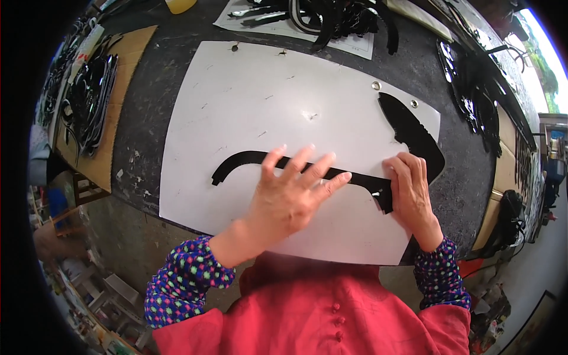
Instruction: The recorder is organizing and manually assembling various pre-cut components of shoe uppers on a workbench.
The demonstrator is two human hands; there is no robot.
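White sheet [236,106] | left hand [290,198] splayed over black strip [367,181] | right hand [412,192] curled

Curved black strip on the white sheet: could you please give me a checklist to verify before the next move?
1. Curved black strip lying on the white sheet: ok.
2. Strip's left end uncovered: ok.
3. Left hand pressing the strip: cannot tell; its spread fingers lie across it.
4. Strip apart from the wider black piece: cannot tell; the right hand hides where they would meet.
5. Wider piece entirely within the sheet: not ok; its right side passes the edge.
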